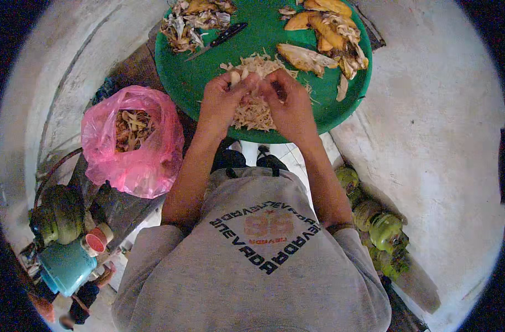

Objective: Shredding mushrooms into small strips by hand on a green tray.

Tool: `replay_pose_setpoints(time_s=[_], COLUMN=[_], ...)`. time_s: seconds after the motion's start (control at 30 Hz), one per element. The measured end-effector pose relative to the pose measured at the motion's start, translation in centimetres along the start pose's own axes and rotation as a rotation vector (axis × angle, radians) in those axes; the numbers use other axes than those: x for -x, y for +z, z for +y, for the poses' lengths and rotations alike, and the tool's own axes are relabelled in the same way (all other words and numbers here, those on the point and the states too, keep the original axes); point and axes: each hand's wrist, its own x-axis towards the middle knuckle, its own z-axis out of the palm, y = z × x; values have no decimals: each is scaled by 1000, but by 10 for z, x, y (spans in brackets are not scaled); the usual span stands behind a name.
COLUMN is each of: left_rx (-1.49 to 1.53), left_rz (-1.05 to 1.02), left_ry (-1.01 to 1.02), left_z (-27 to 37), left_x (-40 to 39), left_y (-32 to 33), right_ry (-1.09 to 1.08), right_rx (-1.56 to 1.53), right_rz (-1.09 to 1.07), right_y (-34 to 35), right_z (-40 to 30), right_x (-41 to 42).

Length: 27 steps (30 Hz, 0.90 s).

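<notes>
My left hand and my right hand meet over a heap of shredded chicken on a round green tray. Pale chicken meat shows between the fingers of the left hand. The right fingertips pinch at meat beside it, partly blurred. A knife with a black handle lies beyond my left hand, next to a pile of bones and scraps. Past my right hand rests a chicken piece, with more yellow-skinned chicken behind it.
Left of the tray stands an open pink plastic bag holding scraps and bones. Green gas cylinders stand at the lower left, near a teal container and a red-topped tub. More green cylinders line the right side.
</notes>
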Motion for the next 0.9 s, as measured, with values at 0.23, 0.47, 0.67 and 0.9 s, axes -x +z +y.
replay_pose_setpoints(time_s=[0.23, 0.47, 0.67, 0.9], left_rx=[-108, 216, -8, -46], left_rz=[-53, -108, -27, -29], left_ry=[-18, 79, 22, 105], left_z=[2, -3, 6, 5], left_x=[-1, -3, 7, 10], left_y=[-18, -9, 4, 8], right_ry=[-203, -69, -57, -14], right_rx=[905, 134, 12, -19], right_rz=[51, 65, 54, 40], right_y=[-25, -21, -14, -17], right_z=[23, -7, -14, -19], right_x=[-7, 0, 5, 6])
